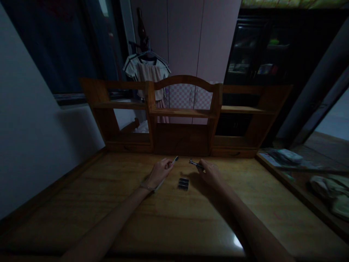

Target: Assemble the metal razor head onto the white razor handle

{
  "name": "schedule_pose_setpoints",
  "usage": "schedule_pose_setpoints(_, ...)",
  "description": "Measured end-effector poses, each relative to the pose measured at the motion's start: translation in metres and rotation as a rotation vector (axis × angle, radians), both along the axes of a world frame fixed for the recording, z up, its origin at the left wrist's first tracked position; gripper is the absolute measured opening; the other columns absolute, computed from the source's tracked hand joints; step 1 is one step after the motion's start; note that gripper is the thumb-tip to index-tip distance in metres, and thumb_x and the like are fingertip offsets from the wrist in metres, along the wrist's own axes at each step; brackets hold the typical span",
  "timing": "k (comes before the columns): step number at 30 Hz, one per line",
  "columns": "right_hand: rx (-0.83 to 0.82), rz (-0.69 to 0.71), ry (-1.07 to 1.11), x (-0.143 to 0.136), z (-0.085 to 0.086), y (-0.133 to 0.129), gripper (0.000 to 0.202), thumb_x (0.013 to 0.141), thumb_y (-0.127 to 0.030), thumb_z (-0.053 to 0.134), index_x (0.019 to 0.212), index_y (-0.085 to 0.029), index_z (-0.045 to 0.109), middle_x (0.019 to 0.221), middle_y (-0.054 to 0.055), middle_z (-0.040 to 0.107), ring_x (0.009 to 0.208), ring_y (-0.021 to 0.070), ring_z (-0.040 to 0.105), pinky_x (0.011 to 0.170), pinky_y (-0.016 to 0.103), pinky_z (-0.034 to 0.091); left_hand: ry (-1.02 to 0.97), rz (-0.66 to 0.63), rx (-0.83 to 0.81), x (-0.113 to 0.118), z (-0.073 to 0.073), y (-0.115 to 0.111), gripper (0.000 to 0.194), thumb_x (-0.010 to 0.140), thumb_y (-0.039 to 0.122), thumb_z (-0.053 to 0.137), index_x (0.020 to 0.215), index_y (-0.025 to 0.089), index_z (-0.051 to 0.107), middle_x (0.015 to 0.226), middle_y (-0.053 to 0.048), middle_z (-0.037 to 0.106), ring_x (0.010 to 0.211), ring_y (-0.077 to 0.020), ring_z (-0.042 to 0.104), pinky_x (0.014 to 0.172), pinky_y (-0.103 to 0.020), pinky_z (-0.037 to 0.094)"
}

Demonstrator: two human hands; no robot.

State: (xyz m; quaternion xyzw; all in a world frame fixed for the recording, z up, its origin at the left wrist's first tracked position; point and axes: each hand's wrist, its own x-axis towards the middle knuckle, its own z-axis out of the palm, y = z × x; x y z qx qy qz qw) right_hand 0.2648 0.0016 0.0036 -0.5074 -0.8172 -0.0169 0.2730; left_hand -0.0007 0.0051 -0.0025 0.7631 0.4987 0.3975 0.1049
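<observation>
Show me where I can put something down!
Bare desktop lies between the left forearm and wall, and between the right forearm and right rim. Crowded middle: left hand with toothbrush, right hand with razor, small dark case between.

On the surface [95,198], a case [183,184] lies between the left hand [159,171] and the right hand [210,171], slightly nearer the wearer than either. A brush [176,159] is in the left hand, a razor-like tool [195,163] in the right, both heads in the gap between. Behind the hands stands a shelf unit [184,113]; beyond it, clothes [149,72] hang ahead of the left hand, wardrobe [185,36] farther back
</observation>
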Motion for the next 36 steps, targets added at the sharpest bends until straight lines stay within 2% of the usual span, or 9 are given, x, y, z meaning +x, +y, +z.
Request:
schedule_pose_setpoints(6,-0.058,-0.022,-0.050,-0.002,0.002,-0.001,0.027,0.096,-0.042,0.037,0.096,-0.024,0.057,0.082,0.003,0.068,0.068,0.0162,0.060,0.057,0.024,0.028,-0.221,-0.013,-0.147,0.007,0.002,-0.008,0.038,0.087,0.050,0.044,0.108,0.022,0.060,0.071,0.002,0.061,0.038,-0.0076,0.049,0.037,-0.018,0.033)
schedule_pose_setpoints(10,-0.075,-0.026,-0.045,-0.004,0.002,-0.002,0.031,0.096,-0.047,0.033,0.108,-0.028,0.056,0.084,0.003,0.069,0.070,0.0169,0.062,0.057,0.023,0.028,-0.339,0.009,-0.212,0.009,-0.008,-0.003,0.043,0.084,0.053,0.048,0.110,0.021,0.061,0.061,0.003,0.055,0.035,-0.0076,0.044,0.033,-0.018,0.029)
schedule_pose_setpoints(14,-0.056,-0.024,-0.077,-0.005,0.003,-0.004,0.032,0.096,-0.047,0.033,0.109,-0.029,0.055,0.084,0.003,0.070,0.069,0.0170,0.063,0.057,0.024,0.028,-0.576,0.013,-0.325,0.006,-0.019,0.009,0.044,0.078,0.050,0.058,0.103,0.014,0.064,0.057,0.003,0.052,0.040,-0.0072,0.043,0.036,-0.016,0.029)
schedule_pose_setpoints(20,-0.053,-0.038,-0.088,-0.005,0.001,-0.004,0.035,0.096,-0.048,0.032,0.105,-0.027,0.058,0.080,0.004,0.069,0.066,0.0165,0.061,0.055,0.024,0.027,-1.107,-0.227,-0.682,-0.004,-0.015,0.016,0.027,0.078,0.031,0.061,0.099,0.013,0.060,0.060,0.006,0.045,0.037,-0.0024,0.035,0.033,-0.015,0.026)
schedule_pose_setpoints(23,-0.050,-0.028,-0.079,-0.004,0.001,-0.004,0.035,0.097,-0.047,0.032,0.105,-0.027,0.059,0.079,0.003,0.069,0.066,0.0164,0.061,0.055,0.023,0.026,-1.220,-0.288,-0.755,-0.008,-0.009,0.016,0.028,0.077,0.023,0.061,0.102,0.012,0.060,0.060,0.005,0.044,0.041,-0.0028,0.039,0.034,-0.014,0.027)
schedule_pose_setpoints(27,-0.036,-0.023,-0.068,-0.004,0.001,-0.003,0.035,0.096,-0.048,0.033,0.103,-0.027,0.060,0.078,0.003,0.069,0.064,0.0165,0.061,0.054,0.024,0.026,-1.214,-0.312,-0.595,-0.008,-0.003,0.011,0.036,0.078,0.027,0.065,0.110,0.012,0.060,0.068,0.004,0.047,0.043,-0.0013,0.037,0.035,-0.013,0.027)
schedule_pose_setpoints(32,-0.050,0.002,0.006,-0.002,0.000,-0.002,0.036,0.095,-0.048,0.033,0.106,-0.027,0.061,0.078,0.003,0.069,0.066,0.0167,0.062,0.054,0.023,0.028,-0.901,-0.181,-0.460,-0.003,-0.002,0.006,0.050,0.086,0.048,0.052,0.130,0.024,0.049,0.065,0.006,0.044,0.037,-0.0020,0.026,0.033,-0.015,0.016)
schedule_pose_setpoints(34,-0.055,0.007,0.037,-0.002,-0.001,-0.001,0.036,0.096,-0.048,0.033,0.109,-0.028,0.059,0.080,0.003,0.069,0.068,0.0171,0.063,0.055,0.023,0.030,-0.724,-0.103,-0.363,-0.001,-0.002,0.006,0.049,0.087,0.051,0.047,0.128,0.023,0.052,0.063,0.006,0.043,0.039,-0.0037,0.031,0.036,-0.016,0.022)
schedule_pose_setpoints(36,-0.054,-0.004,0.051,-0.002,-0.002,-0.001,0.036,0.096,-0.049,0.032,0.111,-0.028,0.057,0.081,0.003,0.070,0.070,0.0177,0.063,0.057,0.023,0.031,-0.525,-0.045,-0.185,0.001,-0.002,0.005,0.043,0.088,0.047,0.047,0.119,0.020,0.060,0.070,0.002,0.049,0.052,-0.0070,0.045,0.048,-0.019,0.037)
